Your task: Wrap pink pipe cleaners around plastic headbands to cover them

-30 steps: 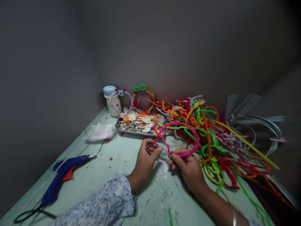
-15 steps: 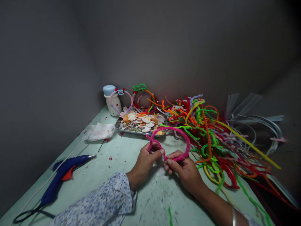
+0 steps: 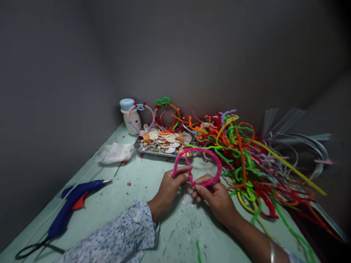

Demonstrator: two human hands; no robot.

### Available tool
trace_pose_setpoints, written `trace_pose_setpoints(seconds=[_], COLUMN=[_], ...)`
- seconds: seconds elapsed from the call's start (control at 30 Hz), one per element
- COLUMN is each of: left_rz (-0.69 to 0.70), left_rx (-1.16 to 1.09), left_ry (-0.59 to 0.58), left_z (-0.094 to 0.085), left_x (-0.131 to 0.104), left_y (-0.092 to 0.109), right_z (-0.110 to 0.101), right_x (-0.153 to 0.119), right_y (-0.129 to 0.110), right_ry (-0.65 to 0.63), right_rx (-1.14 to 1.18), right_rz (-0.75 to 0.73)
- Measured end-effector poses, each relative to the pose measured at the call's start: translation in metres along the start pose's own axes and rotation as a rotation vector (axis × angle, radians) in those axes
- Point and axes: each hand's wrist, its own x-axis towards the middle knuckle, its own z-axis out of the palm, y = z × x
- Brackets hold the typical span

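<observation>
A fuzzy pink headband (image 3: pixel 218 160) curves between my hands above the table, its arch pointing away from me. My left hand (image 3: pixel 173 184) pinches the loose pink pipe cleaner strand (image 3: pixel 187 159) near the left end of the band; the strand's tip stands up inside the arch. With thumb and fingers, my right hand (image 3: pixel 212 193) grips the right end of the band, where the strand joins it.
Behind are a metal tray (image 3: pixel 164 155) of shells, finished headbands (image 3: pixel 154 116) and a jar (image 3: pixel 134 122). Tangled pipe cleaners (image 3: pixel 241 153) and clear strips lie right. At left are a blue glue gun (image 3: pixel 68 208) with its cord and a white plastic packet (image 3: pixel 116 153).
The free end of the pink strand has swung from the left side of the band to inside the arch. My left fingers have shifted slightly; my right hand is nearly still.
</observation>
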Motion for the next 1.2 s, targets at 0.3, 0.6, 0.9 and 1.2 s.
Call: trace_pose_setpoints(seconds=[0.3, 0.6, 0.9, 1.2], left_rz=[0.113, 0.024, 0.021, 0.025], left_rx=[-0.124, 0.054, 0.107, 0.051], left_ry=[0.02, -0.153, -0.104, -0.062], left_z=[0.001, 0.003, 0.004, 0.006], left_x=[0.0, -0.003, -0.002, -0.002], left_y=[-0.005, 0.004, 0.005, 0.001], right_z=[-0.003, -0.001, -0.001, -0.001], right_x=[0.001, 0.001, 0.001, 0.001], right_y=[0.001, 0.0, 0.005, 0.012], right_ry=[0.061, 0.071, 0.039, 0.015], right_rx=[0.035, -0.022, -0.093, -0.076], right_rz=[-0.035, -0.028, -0.048, -0.092])
